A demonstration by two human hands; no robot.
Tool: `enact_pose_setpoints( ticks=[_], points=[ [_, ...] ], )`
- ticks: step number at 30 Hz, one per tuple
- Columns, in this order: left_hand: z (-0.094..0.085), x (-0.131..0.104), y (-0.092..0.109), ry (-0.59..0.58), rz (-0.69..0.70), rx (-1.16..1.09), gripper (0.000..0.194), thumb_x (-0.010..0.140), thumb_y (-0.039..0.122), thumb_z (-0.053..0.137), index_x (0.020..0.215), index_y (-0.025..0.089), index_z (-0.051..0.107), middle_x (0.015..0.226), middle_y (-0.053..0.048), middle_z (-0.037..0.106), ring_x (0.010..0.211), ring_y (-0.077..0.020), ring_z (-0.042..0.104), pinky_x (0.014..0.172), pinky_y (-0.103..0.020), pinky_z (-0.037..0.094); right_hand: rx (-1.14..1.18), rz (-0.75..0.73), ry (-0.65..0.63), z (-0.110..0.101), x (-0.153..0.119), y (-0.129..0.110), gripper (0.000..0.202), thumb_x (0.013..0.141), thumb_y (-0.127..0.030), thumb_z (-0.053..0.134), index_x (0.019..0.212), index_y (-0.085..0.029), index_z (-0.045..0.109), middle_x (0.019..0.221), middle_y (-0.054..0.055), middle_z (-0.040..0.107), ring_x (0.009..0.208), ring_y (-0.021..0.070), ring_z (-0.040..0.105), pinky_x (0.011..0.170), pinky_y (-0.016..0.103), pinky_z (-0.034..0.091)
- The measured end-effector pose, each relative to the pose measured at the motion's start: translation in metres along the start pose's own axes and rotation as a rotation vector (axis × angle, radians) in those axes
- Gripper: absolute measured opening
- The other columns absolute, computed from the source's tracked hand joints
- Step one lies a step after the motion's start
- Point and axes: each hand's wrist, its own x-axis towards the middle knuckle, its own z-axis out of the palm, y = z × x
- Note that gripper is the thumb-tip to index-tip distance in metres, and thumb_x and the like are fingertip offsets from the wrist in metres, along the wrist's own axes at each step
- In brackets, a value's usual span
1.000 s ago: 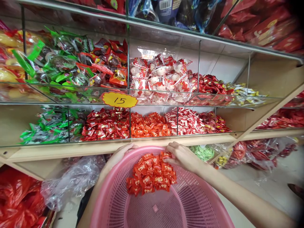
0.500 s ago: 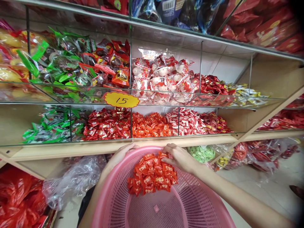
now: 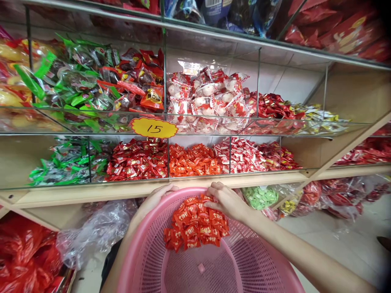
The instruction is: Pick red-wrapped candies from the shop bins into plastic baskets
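A pink perforated basket (image 3: 143, 228) is tilted against the shelf's wooden front edge. Inside it, near the far wall, lies a pile of orange-red wrapped candies (image 3: 195, 228). My left hand (image 3: 157, 197) grips the basket's rim at the far left, fingers over the edge. My right hand (image 3: 224, 199) is closed over the far right rim, its thumb inside beside the candies; no candy can be made out in it. Beyond the rim, the lower shelf holds more orange candies (image 3: 194, 160).
Glass-divided shelves hold green-wrapped candies (image 3: 73, 167), dark red candies (image 3: 137, 160) and white-red packets (image 3: 207, 97). A yellow price tag (image 3: 154, 128) hangs centrally. Below are a clear plastic bag (image 3: 94, 232), a red bag (image 3: 27, 252) and a green bag (image 3: 261, 197).
My right hand has shifted slightly left along the rim. The camera view has moved a little; the basket and the candies in it look unchanged.
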Motion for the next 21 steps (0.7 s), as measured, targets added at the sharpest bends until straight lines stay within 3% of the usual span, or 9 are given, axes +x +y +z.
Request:
enact_pose_setpoints(
  ticks=[7, 12, 16, 21],
  points=[
    [0.001, -0.001, 0.001, -0.006, -0.002, -0.005, 0.032, 0.080, 0.042, 0.058, 0.096, 0.016, 0.066, 0.068, -0.003, 0.070, 0.055, -0.0125, 0.063, 0.056, -0.021, 0.046, 0.018, -0.011, 0.020, 0.002, 0.000, 0.001, 0.027, 0.084, -0.044, 0.055, 0.089, -0.017, 0.060, 0.088, 0.008, 0.058, 0.085, 0.0209, 0.055, 0.072, 0.031, 0.043],
    [0.002, -0.002, 0.003, 0.023, -0.019, -0.013, 0.031, 0.079, 0.040, 0.059, 0.097, 0.016, 0.065, 0.070, -0.003, 0.071, 0.053, -0.0126, 0.062, 0.054, -0.021, 0.046, 0.134, -0.013, 0.115, -0.029, 0.008, 0.001, 0.029, 0.089, -0.042, 0.049, 0.081, -0.017, 0.061, 0.081, 0.006, 0.059, 0.074, 0.0162, 0.055, 0.067, 0.027, 0.041],
    [0.001, 0.000, 0.002, 0.045, -0.013, -0.019, 0.031, 0.079, 0.041, 0.061, 0.096, 0.016, 0.065, 0.069, -0.004, 0.071, 0.056, -0.0133, 0.063, 0.056, -0.021, 0.048, 0.092, 0.178, 0.211, -0.059, 0.033, 0.005, 0.027, 0.089, -0.040, 0.046, 0.083, -0.019, 0.061, 0.079, 0.005, 0.063, 0.072, 0.0159, 0.057, 0.065, 0.026, 0.039],
    [0.002, 0.000, 0.003, 0.054, -0.025, -0.012, 0.029, 0.078, 0.040, 0.062, 0.095, 0.017, 0.065, 0.071, -0.004, 0.071, 0.055, -0.0142, 0.064, 0.056, -0.023, 0.048, -0.152, 0.451, 0.050, -0.060, 0.069, 0.001, 0.037, 0.084, -0.048, 0.052, 0.103, -0.016, 0.058, 0.094, 0.015, 0.066, 0.088, 0.0261, 0.062, 0.068, 0.031, 0.042]
  ],
)
